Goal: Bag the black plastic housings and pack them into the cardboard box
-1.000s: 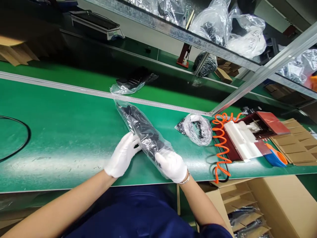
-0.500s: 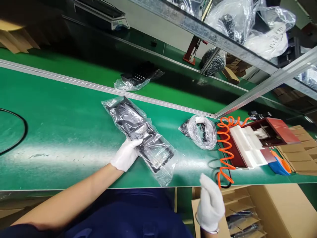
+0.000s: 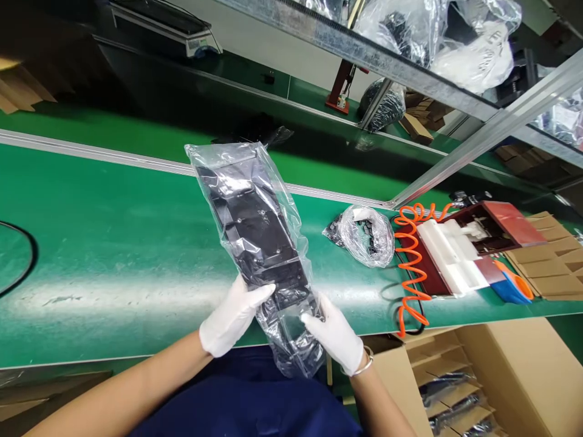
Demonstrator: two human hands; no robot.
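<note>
A black plastic part in a clear plastic bag (image 3: 255, 218) is held up in front of me, tilted, its near end reaching past the bench edge. White-gloved, my left hand (image 3: 234, 315) grips its left side, thumb on top. My right hand (image 3: 334, 334), gloved too, pinches the lower right side of the same bag. Both hands' fingertips are partly hidden beneath it. A frame-like window shows at the near end of the part, under wrinkled film.
On the green bench (image 3: 113, 261) lie a clear bag of small black pieces (image 3: 367, 237), an orange coiled hose (image 3: 412, 273) and a red-and-white fixture (image 3: 455, 255). A divided cardboard box (image 3: 510, 376) holding bagged parts stands below right. A metal shelf (image 3: 387, 54) overhangs the back.
My right hand has come from beside the box to take hold of the bag. The bagged part has been raised off the bench and tilted up toward me.
</note>
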